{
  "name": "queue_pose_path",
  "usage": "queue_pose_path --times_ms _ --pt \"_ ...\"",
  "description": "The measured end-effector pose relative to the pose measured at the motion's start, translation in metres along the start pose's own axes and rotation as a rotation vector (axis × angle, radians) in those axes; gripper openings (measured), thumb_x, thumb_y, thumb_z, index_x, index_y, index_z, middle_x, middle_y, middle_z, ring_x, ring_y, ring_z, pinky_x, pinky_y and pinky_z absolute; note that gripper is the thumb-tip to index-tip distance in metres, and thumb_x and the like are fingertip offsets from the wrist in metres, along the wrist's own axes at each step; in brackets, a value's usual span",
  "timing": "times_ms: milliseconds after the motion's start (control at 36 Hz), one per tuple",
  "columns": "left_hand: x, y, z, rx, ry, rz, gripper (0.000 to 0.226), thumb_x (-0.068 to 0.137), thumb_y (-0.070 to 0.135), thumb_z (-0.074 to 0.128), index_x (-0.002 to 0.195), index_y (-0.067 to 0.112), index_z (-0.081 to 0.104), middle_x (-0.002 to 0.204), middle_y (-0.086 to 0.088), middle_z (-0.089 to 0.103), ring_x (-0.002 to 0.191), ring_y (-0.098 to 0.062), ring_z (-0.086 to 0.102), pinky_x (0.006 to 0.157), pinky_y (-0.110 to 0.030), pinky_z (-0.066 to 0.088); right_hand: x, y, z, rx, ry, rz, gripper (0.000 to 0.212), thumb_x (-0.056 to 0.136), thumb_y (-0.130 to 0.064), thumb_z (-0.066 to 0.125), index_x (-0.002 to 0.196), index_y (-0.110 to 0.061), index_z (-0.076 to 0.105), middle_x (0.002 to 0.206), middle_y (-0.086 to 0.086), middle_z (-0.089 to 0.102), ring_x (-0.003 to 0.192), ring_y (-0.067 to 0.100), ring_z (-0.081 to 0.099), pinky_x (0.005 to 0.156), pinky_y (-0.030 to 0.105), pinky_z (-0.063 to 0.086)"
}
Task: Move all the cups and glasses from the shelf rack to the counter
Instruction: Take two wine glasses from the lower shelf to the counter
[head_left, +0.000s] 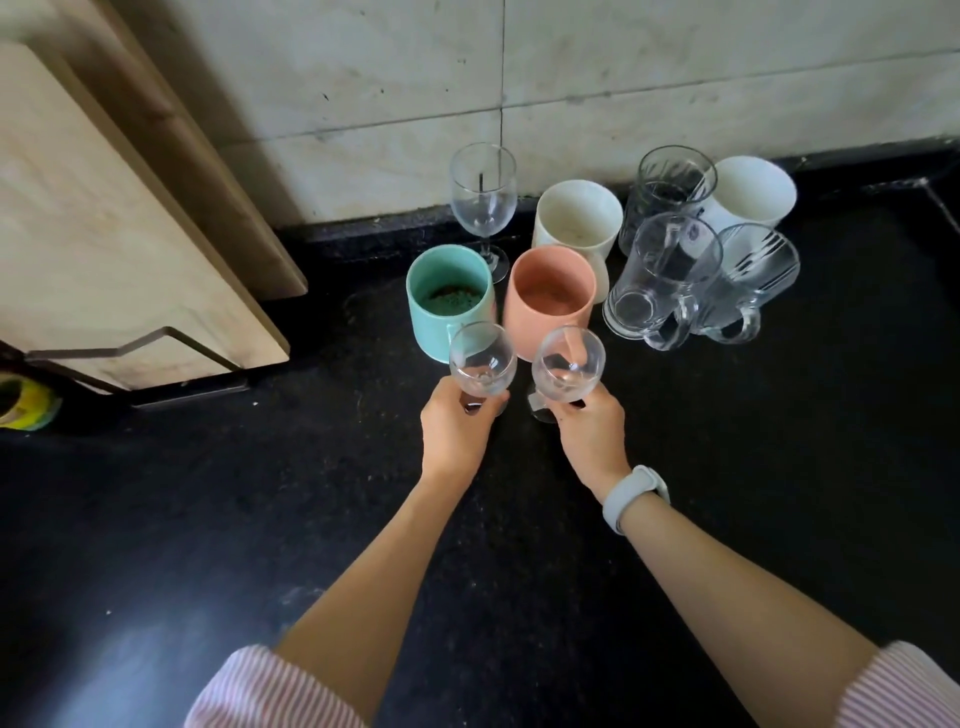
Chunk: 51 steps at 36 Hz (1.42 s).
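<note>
Your left hand (453, 427) and right hand (589, 432) each have fingers clamped on a stemmed glass: the left glass (482, 359) and right glass (567, 365), upright above the black worktop (208, 519). Just behind stand a teal mug (449, 301) and pink mug (549, 296).

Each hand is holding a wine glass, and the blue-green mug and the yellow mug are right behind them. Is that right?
Almost. The head view shows the left hand and the right hand each holding a wine glass, with the blue-green mug right behind. But the mug beside it is pink, not yellow.
</note>
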<state>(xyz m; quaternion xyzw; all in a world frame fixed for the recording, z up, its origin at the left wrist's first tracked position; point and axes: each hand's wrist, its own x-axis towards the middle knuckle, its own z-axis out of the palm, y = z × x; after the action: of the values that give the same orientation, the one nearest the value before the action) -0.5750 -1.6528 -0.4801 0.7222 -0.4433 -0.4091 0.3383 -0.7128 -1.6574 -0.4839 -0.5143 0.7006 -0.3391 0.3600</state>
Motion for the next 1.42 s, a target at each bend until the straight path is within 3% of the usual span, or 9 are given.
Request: queue_pose_path --times_ms 111,222,361,444,556,722,1028,1306,1417 --pt "-0.008 -0.007 0.0 0.093 -0.016 0.055 0.019 0.083 0.022 0.066 0.098 0.013 0.06 0.103 -0.004 0.065 0.088 -0.011 0.061 0.078 -0.025 0.053 -0.006 -0.003 0.0 0.01 0.006 0.002 0.016 0.084 -0.006 0.062 0.097 0.003 0.064 0.094 0.019 0.067 0.094 0.026 0.06 0.082 0.029 0.047" --pt "-0.02 -0.015 -0.003 0.263 0.025 0.148 0.028 0.087 0.018 0.06 0.114 0.013 0.058 0.118 -0.005 0.059 0.103 -0.016 0.057 0.088 -0.03 0.051 -0.022 -0.003 -0.003 -0.009 -0.004 -0.057 0.015 0.088 -0.007 0.057 0.1 0.0 0.062 0.099 0.015 0.065 0.095 0.021 0.061 0.074 0.002 0.04" --pt "-0.044 -0.033 -0.02 0.481 0.004 0.206 0.037 0.09 0.023 0.054 0.126 0.014 0.05 0.131 -0.004 0.053 0.122 -0.022 0.046 0.103 -0.041 0.039 -0.057 0.0 -0.001 -0.135 -0.09 -0.043 0.041 0.091 -0.008 0.049 0.132 -0.007 0.045 0.135 0.012 0.052 0.127 0.022 0.046 0.1 0.025 0.039" --pt "-0.062 -0.047 -0.04 0.59 0.013 0.19 0.04 0.091 0.028 0.05 0.129 0.016 0.048 0.136 -0.003 0.05 0.128 -0.02 0.041 0.108 -0.041 0.03 -0.08 -0.004 0.005 -0.295 -0.193 -0.146 0.044 0.092 -0.012 0.049 0.134 -0.007 0.042 0.14 0.012 0.047 0.133 0.023 0.038 0.105 0.025 0.032" --pt "-0.094 -0.066 -0.09 0.681 0.042 0.102 0.041 0.092 0.031 0.047 0.131 0.019 0.047 0.138 -0.001 0.048 0.131 -0.02 0.037 0.114 -0.045 0.022 -0.107 -0.024 0.023 -0.562 -0.395 -0.348 0.044 0.094 -0.022 0.042 0.136 -0.009 0.041 0.145 0.011 0.041 0.136 0.026 0.032 0.113 0.038 0.03" --pt "-0.174 -0.095 -0.205 0.784 0.255 -0.051 0.041 0.092 0.032 0.044 0.131 0.02 0.046 0.137 0.001 0.049 0.132 -0.02 0.036 0.115 -0.047 0.015 -0.172 -0.083 0.078 -0.719 -0.581 -0.703 0.042 0.093 -0.029 0.038 0.131 -0.015 0.049 0.144 0.004 0.045 0.138 0.025 0.029 0.113 0.045 0.025" --pt "-0.493 -0.189 -0.364 0.728 0.795 -0.439 0.038 0.091 0.031 0.045 0.126 0.019 0.05 0.127 -0.003 0.057 0.119 -0.026 0.05 0.1 -0.04 0.035 -0.47 -0.177 0.15 -0.534 -0.965 -1.256 0.038 0.094 -0.028 0.037 0.128 -0.016 0.05 0.137 0.002 0.05 0.132 0.022 0.035 0.111 0.038 0.027" --pt "-0.866 -0.26 -0.386 0.634 1.283 -0.777 0.034 0.089 0.025 0.051 0.12 0.012 0.056 0.119 -0.008 0.062 0.11 -0.028 0.056 0.092 -0.041 0.043 -0.821 -0.16 0.128 -0.306 -1.407 -1.644 0.034 0.093 -0.023 0.042 0.122 -0.012 0.054 0.126 0.007 0.057 0.122 0.026 0.046 0.102 0.037 0.035" --pt "-0.946 -0.263 -0.382 0.576 1.417 -0.882 0.033 0.088 0.026 0.051 0.119 0.013 0.056 0.116 -0.01 0.063 0.106 -0.029 0.058 0.09 -0.042 0.044 -0.903 -0.153 0.118 -0.247 -1.488 -1.774 0.033 0.092 -0.022 0.043 0.121 -0.011 0.055 0.125 0.008 0.058 0.119 0.027 0.047 0.103 0.04 0.037"
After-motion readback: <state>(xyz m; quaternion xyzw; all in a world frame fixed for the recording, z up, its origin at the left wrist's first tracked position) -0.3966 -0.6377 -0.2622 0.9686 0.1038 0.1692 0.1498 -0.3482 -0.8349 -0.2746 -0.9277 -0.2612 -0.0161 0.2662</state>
